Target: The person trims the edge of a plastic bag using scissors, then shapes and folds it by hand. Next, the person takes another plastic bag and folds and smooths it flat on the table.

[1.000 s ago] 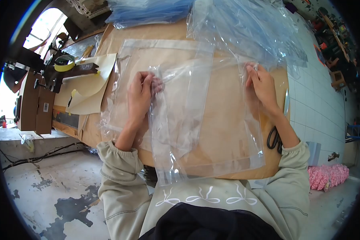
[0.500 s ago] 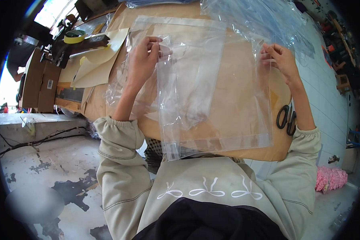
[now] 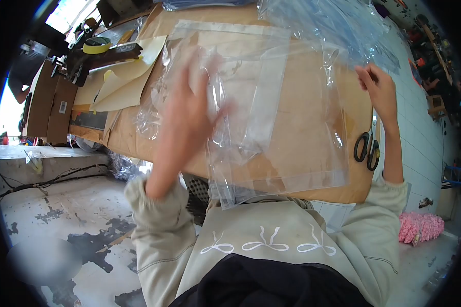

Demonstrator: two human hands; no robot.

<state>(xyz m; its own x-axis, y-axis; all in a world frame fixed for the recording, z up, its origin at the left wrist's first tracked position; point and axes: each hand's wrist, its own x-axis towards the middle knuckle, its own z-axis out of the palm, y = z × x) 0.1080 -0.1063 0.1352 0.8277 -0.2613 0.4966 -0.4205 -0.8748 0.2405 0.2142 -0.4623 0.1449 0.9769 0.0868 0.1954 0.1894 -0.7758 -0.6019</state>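
A clear plastic bag point(image 3: 307, 117) lies flat on the brown-covered table, its lower edge overhanging the front near my lap. Over the bag's left side, my left hand point(image 3: 187, 115) is smeared by motion, but its fingers look spread and nothing shows in them. My right hand point(image 3: 379, 89) is raised just off the bag's upper right corner, apart from it, with its fingers curled in and nothing visible between them. Black-handled scissors point(image 3: 366, 149) rest at the table's right edge, below my right hand. More clear plastic point(image 3: 148, 120) lies crumpled under and left of the bag.
A heap of bluish plastic point(image 3: 338, 23) covers the table's far right. On the left are cream paper sheets point(image 3: 133, 82), a roll of yellow tape point(image 3: 96, 46) on a dark tool, and a cardboard box point(image 3: 61, 105). A pink bundle point(image 3: 420, 228) sits on the floor at right.
Both hands have let go of the bag. My left hand has moved down and toward me, its fingers opening. My right hand has shifted right and slightly down, away from the bag's corner.
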